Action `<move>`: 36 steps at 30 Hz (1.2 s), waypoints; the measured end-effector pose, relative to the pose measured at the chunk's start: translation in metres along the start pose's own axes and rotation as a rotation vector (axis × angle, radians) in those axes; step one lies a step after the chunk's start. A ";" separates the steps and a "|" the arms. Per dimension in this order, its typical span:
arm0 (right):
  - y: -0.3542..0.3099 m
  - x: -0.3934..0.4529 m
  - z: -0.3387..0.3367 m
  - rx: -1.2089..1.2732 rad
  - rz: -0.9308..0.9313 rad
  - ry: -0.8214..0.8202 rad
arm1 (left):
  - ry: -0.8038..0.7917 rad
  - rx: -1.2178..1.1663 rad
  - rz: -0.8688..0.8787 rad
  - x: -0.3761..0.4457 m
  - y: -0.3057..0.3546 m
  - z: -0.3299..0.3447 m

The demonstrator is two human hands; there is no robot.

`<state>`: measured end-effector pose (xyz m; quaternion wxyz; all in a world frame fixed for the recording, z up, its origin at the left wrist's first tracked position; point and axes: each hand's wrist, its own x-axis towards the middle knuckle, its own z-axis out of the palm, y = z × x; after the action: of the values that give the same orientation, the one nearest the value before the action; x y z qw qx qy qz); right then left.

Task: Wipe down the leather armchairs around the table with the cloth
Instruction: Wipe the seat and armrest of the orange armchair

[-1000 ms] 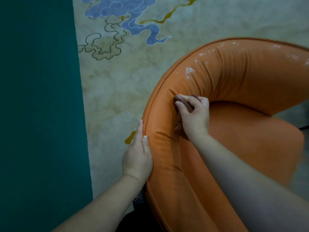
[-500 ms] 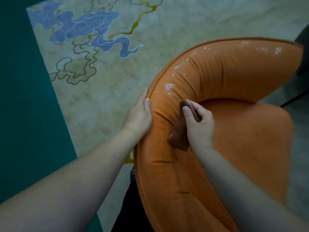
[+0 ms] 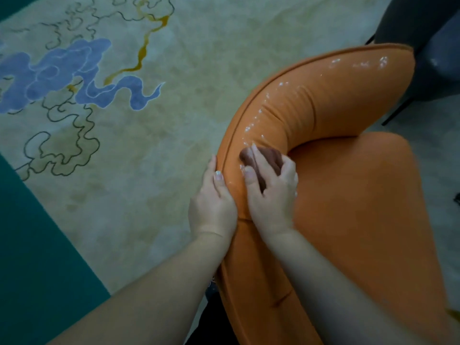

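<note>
An orange leather armchair [image 3: 348, 185] with a curved padded backrest fills the right half of the view. White foamy streaks run along the top of its backrest. My right hand [image 3: 271, 192] grips a bunched brown cloth [image 3: 267, 156] and presses it onto the top of the backrest, beside the seam. My left hand [image 3: 212, 202] rests flat on the outer side of the backrest, fingers straight, right next to the right hand.
A pale carpet [image 3: 149, 120] with blue cloud shapes and dark wavy lines lies to the left, bordered by teal floor [image 3: 32, 245]. A dark chair [image 3: 428, 46] with thin black legs stands at the top right, close behind the armchair.
My right hand has brought the cloth from the inner face up onto the top of the backrest. My left hand has stayed on the outer side, and the view has swung right.
</note>
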<state>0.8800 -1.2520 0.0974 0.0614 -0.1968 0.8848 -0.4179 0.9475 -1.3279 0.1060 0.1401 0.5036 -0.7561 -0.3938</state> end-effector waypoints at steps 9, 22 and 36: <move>0.003 0.013 0.004 0.049 -0.086 0.081 | -0.018 -0.058 0.021 -0.002 -0.004 0.001; 0.008 -0.011 -0.009 0.115 -0.180 -0.036 | 0.010 -0.111 0.013 -0.001 -0.006 0.003; -0.011 0.014 -0.001 0.001 -0.203 0.000 | 0.054 -0.171 0.049 0.000 -0.006 0.001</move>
<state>0.8700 -1.2636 0.1070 0.0189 -0.2854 0.8602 -0.4222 0.9511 -1.3289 0.1009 0.2127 0.4816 -0.7278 -0.4395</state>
